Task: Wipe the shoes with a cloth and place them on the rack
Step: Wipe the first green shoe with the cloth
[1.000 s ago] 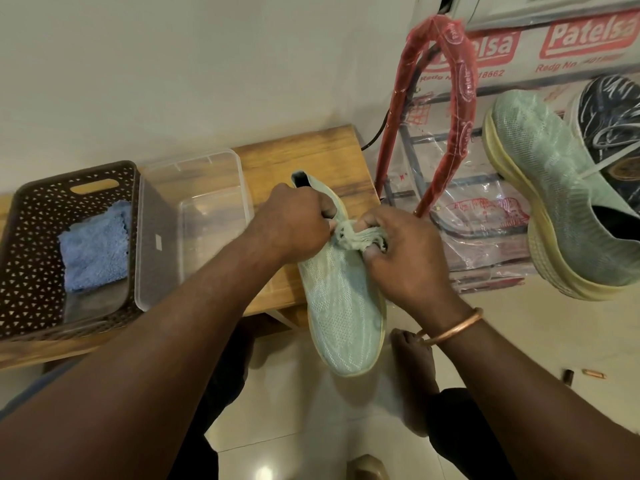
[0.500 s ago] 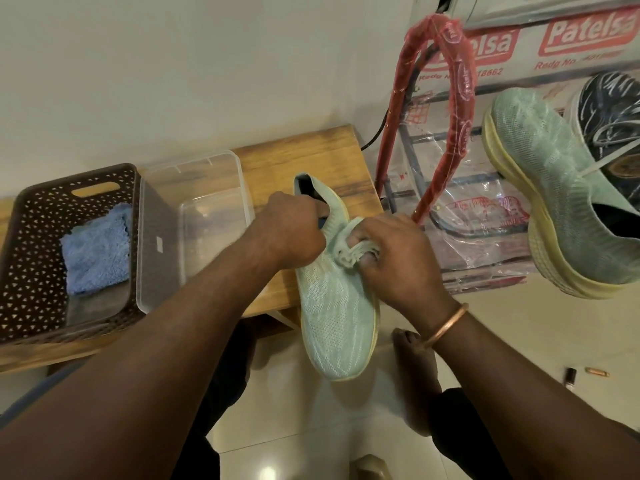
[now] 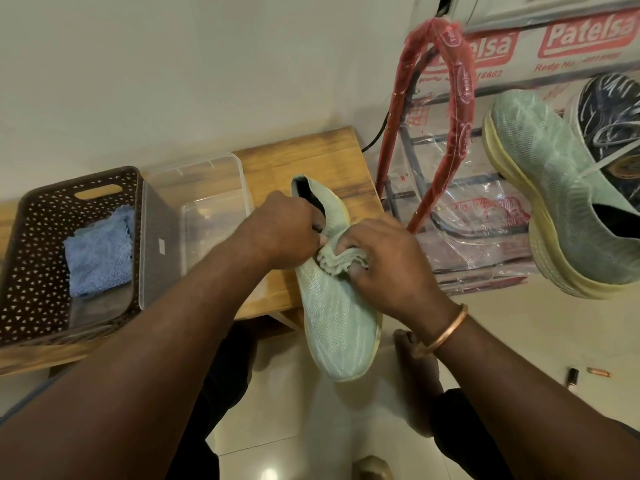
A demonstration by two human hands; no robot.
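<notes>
My L hand [image 3: 287, 230] gripped the green shoe [image 3: 334, 320] at its collar; R hand [image 3: 391, 268] clutched a bunched cloth [image 3: 341, 262] against it.

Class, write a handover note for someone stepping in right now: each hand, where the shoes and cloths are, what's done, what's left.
Left hand grips the pale green shoe at its collar, heel over the bench, toe past its edge.
Right hand holds a bunched green cloth on the shoe's upper.
Done: matching shoe sits on the rack beside a dark shoe.
Blue cloth lies in the basket.
To do: finish wiping, rack this one.
</notes>
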